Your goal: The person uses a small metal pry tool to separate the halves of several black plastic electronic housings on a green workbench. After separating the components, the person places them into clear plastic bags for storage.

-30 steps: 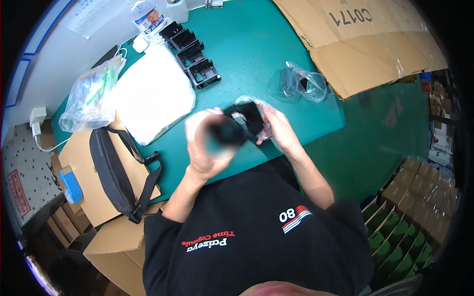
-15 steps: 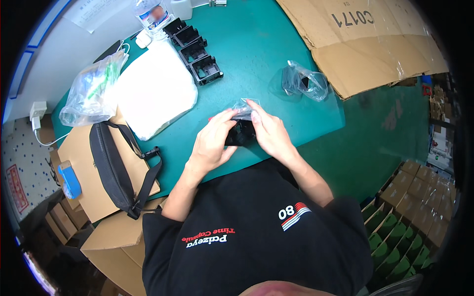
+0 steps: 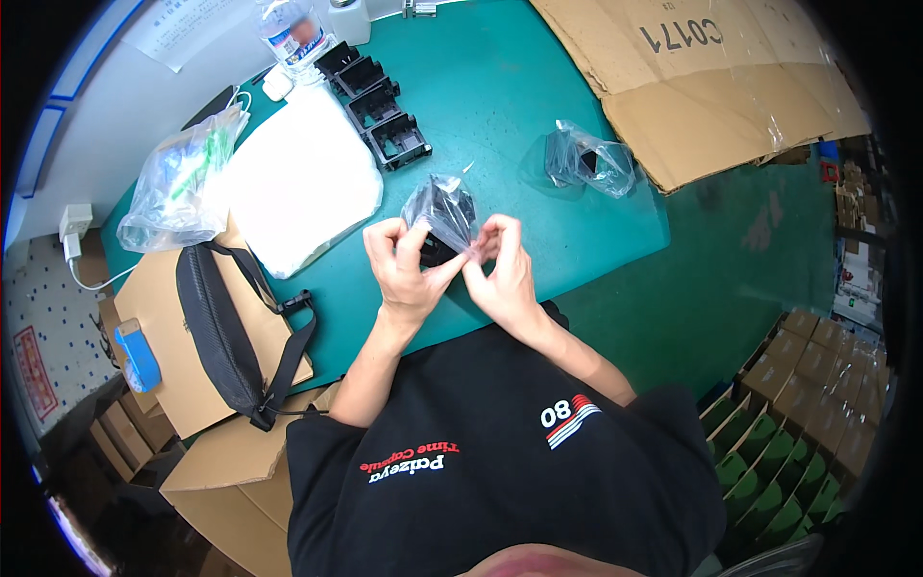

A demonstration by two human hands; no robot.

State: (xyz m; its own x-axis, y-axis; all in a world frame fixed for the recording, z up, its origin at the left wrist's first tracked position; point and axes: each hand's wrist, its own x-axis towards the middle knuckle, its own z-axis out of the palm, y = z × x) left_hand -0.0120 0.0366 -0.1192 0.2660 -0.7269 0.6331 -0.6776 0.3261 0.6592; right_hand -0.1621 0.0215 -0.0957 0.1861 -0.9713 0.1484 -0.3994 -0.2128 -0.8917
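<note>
A clear plastic bag (image 3: 448, 204) with a black plastic part inside lies on the green table in front of me. My left hand (image 3: 404, 269) pinches the near left edge of this bag between thumb and fingers. At the bag's near right corner, my right hand (image 3: 502, 271) is closed on the film, its fingertips close to the left thumb. Part of the black piece is hidden by my left fingers. Beyond the left hand, several black plastic housings (image 3: 398, 142) stand in a row. Another bagged black part (image 3: 586, 160) lies farther right.
A stack of white bags or sheets (image 3: 303, 178) lies at the left, beside a clear bag with green and blue items (image 3: 183, 178). A black waist bag (image 3: 219, 332) rests on cardboard. A water bottle (image 3: 293, 38) stands at the back; a large cardboard sheet (image 3: 702, 106) covers the far right.
The bagged part has turned, so its film now points toward me. Both hands have shifted from cupping its sides to pinching the film at its near edge.
</note>
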